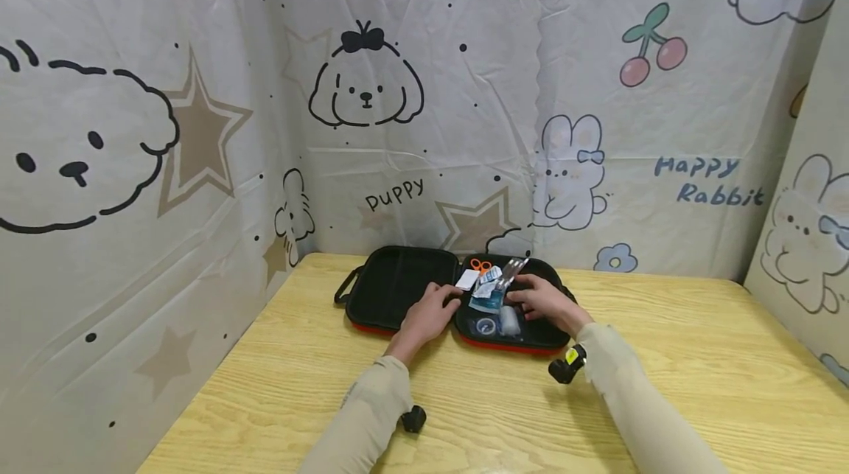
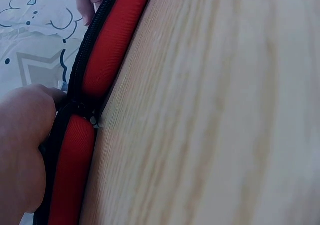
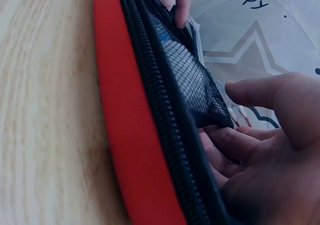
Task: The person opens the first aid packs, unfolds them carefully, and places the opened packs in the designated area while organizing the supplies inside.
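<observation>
A zip case lies unfolded, black inside and red outside, its left half bare. My left hand reaches over the fold, its fingertips at the left edge of a mesh pocket in the right half. Whether they pinch it is hidden. My right hand is at the pocket's right side, thumb apart from the fingers, some fingertips behind the mesh corner. Between the hands lie orange-handled scissors, a white card, a blue packet and clear-wrapped slim items.
Nearer the front of the right half are a white roll and a round ring-shaped roll. A carry handle sticks out at the case's left. The case stands near the back edge of the wooden table, before a printed curtain.
</observation>
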`<action>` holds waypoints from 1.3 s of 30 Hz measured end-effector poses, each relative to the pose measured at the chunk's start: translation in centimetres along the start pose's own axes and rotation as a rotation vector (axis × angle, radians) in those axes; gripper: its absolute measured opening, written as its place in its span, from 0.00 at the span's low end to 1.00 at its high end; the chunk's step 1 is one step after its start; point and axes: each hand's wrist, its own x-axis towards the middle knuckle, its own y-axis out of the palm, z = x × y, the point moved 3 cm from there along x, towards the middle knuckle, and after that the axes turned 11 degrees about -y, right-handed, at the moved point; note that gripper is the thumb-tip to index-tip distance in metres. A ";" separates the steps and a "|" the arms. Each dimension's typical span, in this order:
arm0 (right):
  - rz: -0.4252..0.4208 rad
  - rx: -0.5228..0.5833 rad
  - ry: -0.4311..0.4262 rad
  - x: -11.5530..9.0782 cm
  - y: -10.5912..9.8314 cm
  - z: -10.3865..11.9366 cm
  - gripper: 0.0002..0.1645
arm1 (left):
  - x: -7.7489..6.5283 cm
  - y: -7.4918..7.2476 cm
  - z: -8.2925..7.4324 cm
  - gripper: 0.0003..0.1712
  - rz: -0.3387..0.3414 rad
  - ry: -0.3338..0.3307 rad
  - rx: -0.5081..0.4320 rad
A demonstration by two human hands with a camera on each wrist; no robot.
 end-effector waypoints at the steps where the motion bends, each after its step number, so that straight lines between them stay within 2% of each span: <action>1: 0.001 0.000 -0.003 0.1 0.1 0.0 0.40 | 0.0 0.0 0.0 0.18 0.000 0.000 -0.001; 6: -0.026 0.000 -0.018 0.5 0.3 -0.4 0.40 | -0.1 0.0 0.1 0.18 0.001 0.000 -0.004; 13: -0.047 0.074 -0.116 0.6 0.5 -0.4 0.46 | -0.1 -0.1 0.0 0.17 0.003 -0.006 -0.007; 19: -0.076 0.112 -0.037 1.7 0.7 -0.9 0.44 | 0.0 -0.1 0.0 0.18 0.003 -0.007 0.002; 22: -0.107 0.089 -0.028 1.9 0.7 -1.0 0.42 | -0.1 -0.1 0.0 0.18 0.001 -0.007 0.002; 29: -0.279 -0.068 -0.053 1.4 0.1 -1.0 0.36 | -0.2 0.0 0.0 0.18 0.011 -0.015 -0.002; 35: -0.335 -0.106 -0.103 1.5 -0.2 -1.1 0.32 | -0.2 -0.2 0.0 0.18 0.008 -0.009 -0.005; 39: -0.326 -0.094 -0.094 1.3 -0.6 -0.9 0.30 | -0.1 -0.1 0.0 0.18 0.006 -0.008 -0.002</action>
